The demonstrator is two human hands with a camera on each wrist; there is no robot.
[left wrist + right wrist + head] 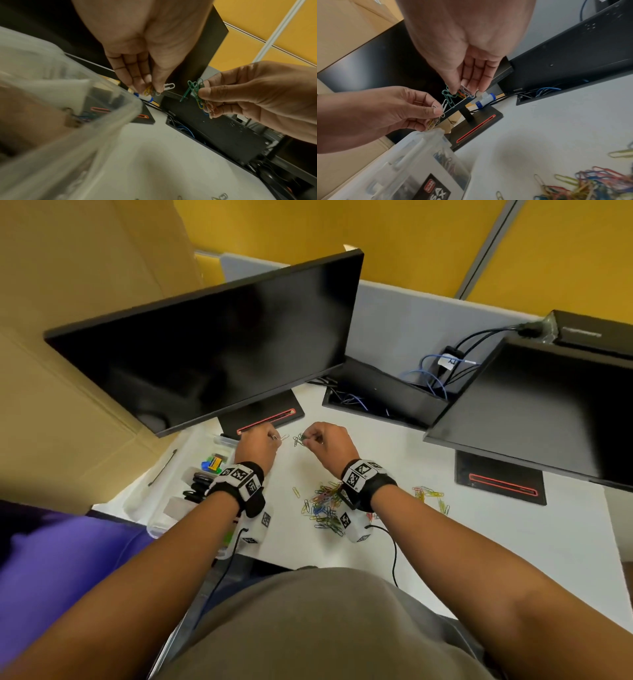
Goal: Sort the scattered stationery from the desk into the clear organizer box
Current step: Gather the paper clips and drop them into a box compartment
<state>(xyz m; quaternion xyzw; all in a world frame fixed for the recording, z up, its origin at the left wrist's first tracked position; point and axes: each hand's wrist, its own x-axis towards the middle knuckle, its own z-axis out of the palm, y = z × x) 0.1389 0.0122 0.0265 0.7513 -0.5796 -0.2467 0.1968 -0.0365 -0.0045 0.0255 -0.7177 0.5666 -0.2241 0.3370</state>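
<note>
My left hand (270, 440) pinches a white paper clip (169, 86) between thumb and fingers, with yellow clips (148, 90) tucked under the fingertips. My right hand (320, 440) grips a bunch of green and mixed paper clips (195, 88), a short gap to the right of the left hand. Both hands hover above the desk, just past the far end of the clear organizer box (154, 508). That box holds clips (99, 109) and other stationery. A heap of coloured paper clips (325, 505) lies on the white desk near my right wrist.
A dark monitor (212, 350) on a black stand (263, 416) rises right behind the hands. A second monitor (548, 405) stands at the right. An open cable tray (380, 398) sits between them. More clips (431, 496) lie scattered to the right. Cardboard (68, 337) stands at the left.
</note>
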